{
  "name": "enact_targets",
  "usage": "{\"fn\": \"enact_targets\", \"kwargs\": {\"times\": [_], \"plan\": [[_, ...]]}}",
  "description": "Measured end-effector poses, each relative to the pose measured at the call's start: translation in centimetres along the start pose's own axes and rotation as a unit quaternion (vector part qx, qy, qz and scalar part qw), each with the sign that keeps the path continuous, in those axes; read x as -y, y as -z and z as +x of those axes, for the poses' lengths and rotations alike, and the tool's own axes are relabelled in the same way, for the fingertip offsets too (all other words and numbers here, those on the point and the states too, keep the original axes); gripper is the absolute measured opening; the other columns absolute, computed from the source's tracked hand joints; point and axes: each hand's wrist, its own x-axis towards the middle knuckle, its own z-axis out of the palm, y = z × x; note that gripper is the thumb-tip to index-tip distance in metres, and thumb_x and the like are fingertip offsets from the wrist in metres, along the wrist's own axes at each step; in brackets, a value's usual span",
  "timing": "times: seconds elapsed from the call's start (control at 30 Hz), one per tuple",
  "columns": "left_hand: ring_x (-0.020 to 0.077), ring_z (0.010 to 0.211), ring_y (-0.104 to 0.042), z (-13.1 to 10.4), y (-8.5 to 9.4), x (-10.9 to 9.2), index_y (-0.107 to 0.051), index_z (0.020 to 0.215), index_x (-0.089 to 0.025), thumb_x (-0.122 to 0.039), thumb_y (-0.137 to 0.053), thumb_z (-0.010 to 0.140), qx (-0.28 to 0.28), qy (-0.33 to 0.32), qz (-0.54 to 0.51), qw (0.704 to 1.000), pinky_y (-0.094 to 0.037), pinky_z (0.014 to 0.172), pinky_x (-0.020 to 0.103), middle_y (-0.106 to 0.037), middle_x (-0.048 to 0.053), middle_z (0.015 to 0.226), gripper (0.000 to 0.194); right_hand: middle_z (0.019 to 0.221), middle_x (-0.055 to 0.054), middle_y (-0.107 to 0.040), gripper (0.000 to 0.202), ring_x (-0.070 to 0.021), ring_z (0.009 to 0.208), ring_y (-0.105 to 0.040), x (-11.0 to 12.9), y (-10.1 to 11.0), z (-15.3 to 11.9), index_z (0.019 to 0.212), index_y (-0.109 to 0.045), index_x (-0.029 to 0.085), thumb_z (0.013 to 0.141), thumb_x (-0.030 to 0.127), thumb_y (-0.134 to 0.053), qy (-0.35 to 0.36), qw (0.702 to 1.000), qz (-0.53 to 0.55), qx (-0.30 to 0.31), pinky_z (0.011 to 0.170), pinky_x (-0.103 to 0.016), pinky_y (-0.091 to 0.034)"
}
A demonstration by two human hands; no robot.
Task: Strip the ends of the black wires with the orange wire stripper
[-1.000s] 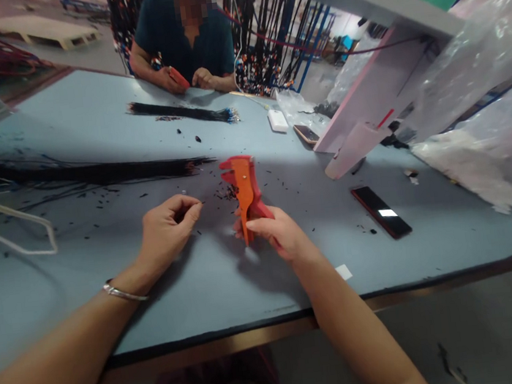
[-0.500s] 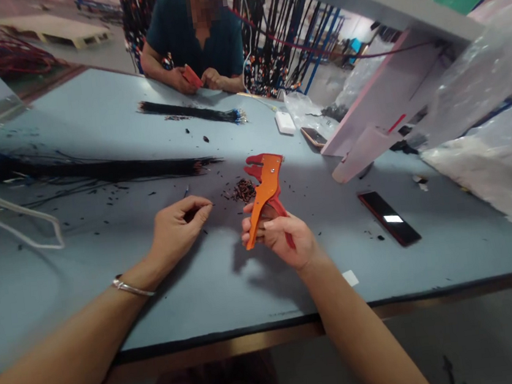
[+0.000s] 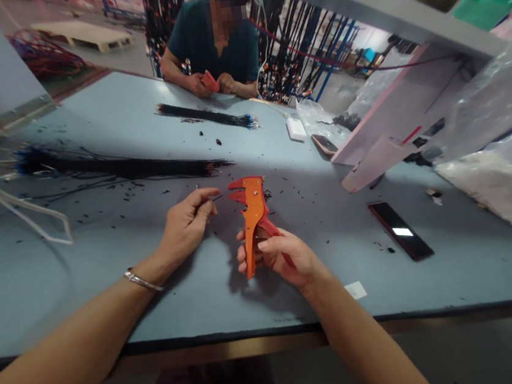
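My left hand [image 3: 185, 223] pinches a thin black wire [image 3: 218, 197] between thumb and fingers, its short end sticking out to the right. Facing that end, a small gap away, are the red jaws of an orange-and-red wire stripper [image 3: 253, 199]. My right hand [image 3: 293, 254] is wrapped round the stripper's handles, which are spread apart; the jaws look open with nothing between them. Behind the tool lies a pile of small scraps [image 3: 268, 195], mostly covered by it. A long bundle of black wires [image 3: 137, 167] rests beyond my left hand.
Across the table [image 3: 315, 228] a person [image 3: 215, 42] holds a red tool [image 3: 210, 81] near a second wire bundle [image 3: 203, 116]. To the right lie a phone [image 3: 400, 231], a white box [image 3: 296, 129] and plastic bags. A white bent frame [image 3: 37, 217] stands at left; scraps are scattered about.
The stripper has turned more upright, and its jaws have come closer to the wire end, now in front of the scrap pile. More of the wire shows at my left fingertips. The view has shifted slightly.
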Motion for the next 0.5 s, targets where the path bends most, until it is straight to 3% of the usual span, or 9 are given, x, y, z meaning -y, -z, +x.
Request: {"fn": "enact_targets", "kwargs": {"times": [0.23, 0.5], "plan": [[0.0164, 0.073, -0.064, -0.01, -0.05, 0.19, -0.055, 0.13, -0.019, -0.033, -0.052, 0.089, -0.006, -0.019, -0.017, 1.0, -0.048, 0.076, 0.025, -0.073, 0.003, 0.088, 0.043, 0.083, -0.007, -0.074, 0.034, -0.0197, 0.069, -0.07, -0.12, -0.1, -0.01, 0.101, -0.064, 0.014, 0.068, 0.024, -0.064, -0.021, 1.0, -0.005, 0.01, 0.068, -0.033, -0.054], [0.0167, 0.072, -0.065, -0.12, 0.05, -0.13, -0.059, 0.127, -0.021, -0.032, -0.054, 0.088, -0.015, -0.022, 0.011, 1.0, -0.05, 0.078, 0.026, -0.074, 0.002, 0.088, 0.041, 0.082, -0.007, -0.074, 0.031, -0.02, 0.068, -0.07, -0.03, -0.27, -0.16, 0.097, -0.064, 0.013, 0.069, 0.023, -0.064, -0.019, 1.0, -0.013, 0.012, 0.066, -0.033, -0.054]]}}
